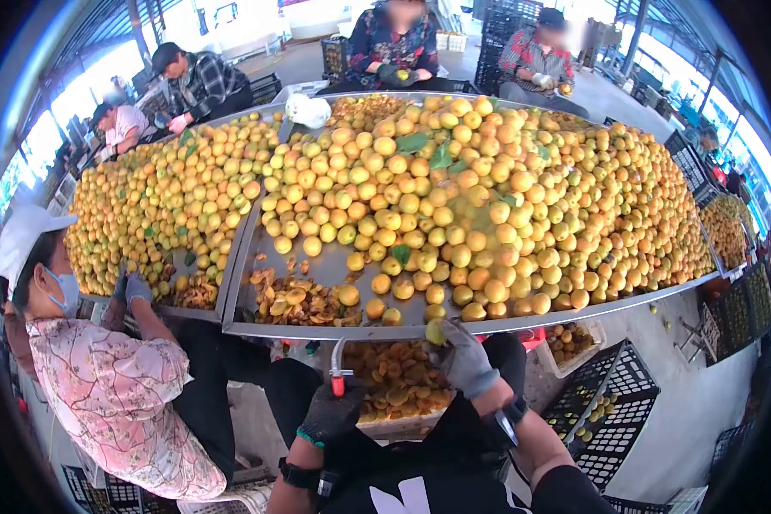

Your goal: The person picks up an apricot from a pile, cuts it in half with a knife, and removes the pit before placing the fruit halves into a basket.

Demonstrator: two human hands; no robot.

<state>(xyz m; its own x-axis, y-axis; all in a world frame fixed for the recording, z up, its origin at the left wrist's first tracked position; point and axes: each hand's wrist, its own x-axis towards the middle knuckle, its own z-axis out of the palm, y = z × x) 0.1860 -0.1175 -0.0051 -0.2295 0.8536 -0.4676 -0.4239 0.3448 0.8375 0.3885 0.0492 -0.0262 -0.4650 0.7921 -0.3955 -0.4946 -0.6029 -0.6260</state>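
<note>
My left hand (332, 413), in a dark glove with a green cuff edge, is closed around a curved metal tool (337, 368) with a red part at its grip. The tool points up at the table's front edge. Opposite it, my right hand (467, 361) in a grey glove grips a yellow-green apricot (437, 331) between thumb and fingers, just below the metal rim (360, 331). Under both hands stands a crate of split apricot pieces (394, 377). More split pieces (295, 300) lie on the tabletop, beside whole apricots (522, 214) heaped high.
A co-worker in a pink patterned shirt (116, 394) sits close on my left, with gloved hands at the fruit. Other people work across the table. Black crates (608, 411) and a pale crate of fruit (570, 343) stand on the floor to my right.
</note>
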